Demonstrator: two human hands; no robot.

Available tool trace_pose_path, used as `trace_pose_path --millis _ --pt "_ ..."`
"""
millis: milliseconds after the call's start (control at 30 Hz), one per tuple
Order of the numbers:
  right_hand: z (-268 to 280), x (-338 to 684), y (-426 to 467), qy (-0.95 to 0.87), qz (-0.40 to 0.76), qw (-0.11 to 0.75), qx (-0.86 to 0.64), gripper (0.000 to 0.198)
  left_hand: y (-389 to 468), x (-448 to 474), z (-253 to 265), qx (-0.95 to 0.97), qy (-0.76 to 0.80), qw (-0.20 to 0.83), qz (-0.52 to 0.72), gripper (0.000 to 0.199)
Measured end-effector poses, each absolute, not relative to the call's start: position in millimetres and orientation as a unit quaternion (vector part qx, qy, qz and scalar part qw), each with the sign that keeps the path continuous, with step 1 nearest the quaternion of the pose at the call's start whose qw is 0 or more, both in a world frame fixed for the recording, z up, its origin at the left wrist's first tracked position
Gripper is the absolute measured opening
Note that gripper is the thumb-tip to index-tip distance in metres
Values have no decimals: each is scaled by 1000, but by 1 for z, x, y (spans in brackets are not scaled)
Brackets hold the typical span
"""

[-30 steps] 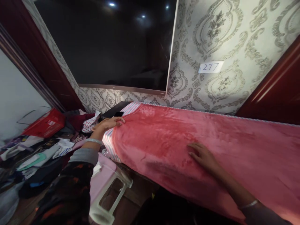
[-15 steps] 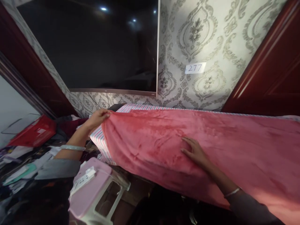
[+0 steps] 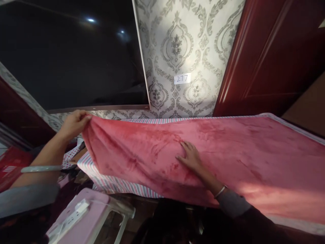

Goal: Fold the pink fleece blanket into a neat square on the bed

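Note:
A pink plush blanket (image 3: pixel 223 149) is spread along a long surface covered by a striped sheet (image 3: pixel 119 184). My left hand (image 3: pixel 75 124) pinches the blanket's far left corner and holds it raised, so folds slant down from the fingers. My right hand (image 3: pixel 190 156) lies on the middle of the blanket with fingers apart, touching its fuzzy surface. Below the blanket's lifted left part, the striped sheet shows along the front edge and at the left corner.
A pink and white stool (image 3: pixel 86 210) with a power strip (image 3: pixel 72 217) on it stands at the front left. A red bag (image 3: pixel 15 166) and heaped items lie at far left. Behind are a wall-mounted television (image 3: pixel 83 57), patterned wallpaper and a dark red door (image 3: pixel 269 61).
My left hand has raised the blanket corner and drawn it back, uncovering more striped sheet in front. My right hand stays flat on the blanket. The view has turned to the right.

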State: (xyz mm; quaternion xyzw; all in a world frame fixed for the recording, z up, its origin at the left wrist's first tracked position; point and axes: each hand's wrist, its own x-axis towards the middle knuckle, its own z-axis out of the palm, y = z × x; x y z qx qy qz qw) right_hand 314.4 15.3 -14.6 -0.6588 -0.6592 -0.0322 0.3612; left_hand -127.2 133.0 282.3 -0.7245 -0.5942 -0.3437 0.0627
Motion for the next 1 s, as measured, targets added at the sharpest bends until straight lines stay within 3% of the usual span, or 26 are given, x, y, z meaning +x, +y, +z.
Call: trace_pose_path --millis 167,333,400,533,733,1000 --pt "2 289 17 -651 -43 364 -665 58 128 -117 303 -713 -612 76 -333 14" --pt "13 275 11 -659 -21 302 -689 22 126 -103 311 -719 -609 76 -327 14" --pt "15 277 10 -658 -8 290 -695 23 127 -99 312 -720 -609 83 -323 12" --pt "29 303 10 -625 -2 345 -700 28 129 -97 309 -722 -624 71 -292 8" --pt "88 365 2 -599 -148 448 -647 31 132 -94 292 -723 -604 58 -332 8" --pt "175 406 -29 -610 -282 384 -633 38 126 -84 286 -673 -536 53 -506 15"
